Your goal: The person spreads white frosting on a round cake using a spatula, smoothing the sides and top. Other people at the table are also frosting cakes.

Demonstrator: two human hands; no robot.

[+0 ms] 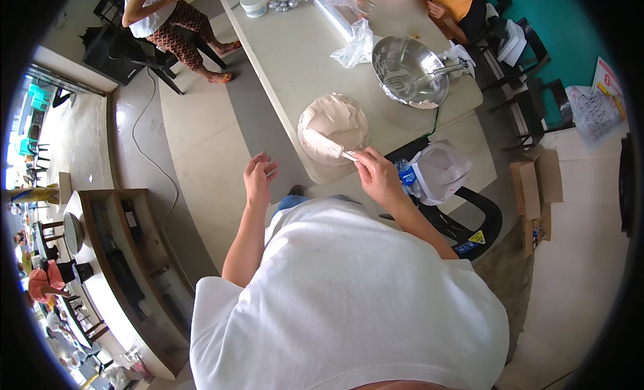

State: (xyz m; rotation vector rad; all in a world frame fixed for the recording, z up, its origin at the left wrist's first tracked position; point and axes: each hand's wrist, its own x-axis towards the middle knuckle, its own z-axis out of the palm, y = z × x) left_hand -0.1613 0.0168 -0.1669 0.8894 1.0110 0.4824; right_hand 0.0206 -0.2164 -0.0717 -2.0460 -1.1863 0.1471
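Note:
On the corner of the pale table [282, 73] sits a round cake [338, 124] covered in uneven pinkish-white frosting. My right hand [376, 176] grips the end of a thin spatula-like tool [327, 144], whose frosting-coated part lies over the cake's near side. Off the table's left edge, my left hand [259, 177] is raised with its fingers loosely curled and apart, holding nothing. Farther right, a large steel mixing bowl [410, 63] stands tilted, with frosting smears inside and a wire whisk [402, 80] resting in it.
A roll of clear plastic [334, 19], a crumpled plastic bag [355, 45] and a white tub [254, 4] lie farther back. Right of me, a black chair [483, 214] holds a plastic bottle [406, 173] and a bag-lined container [440, 171]. Two people are beyond the table's sides.

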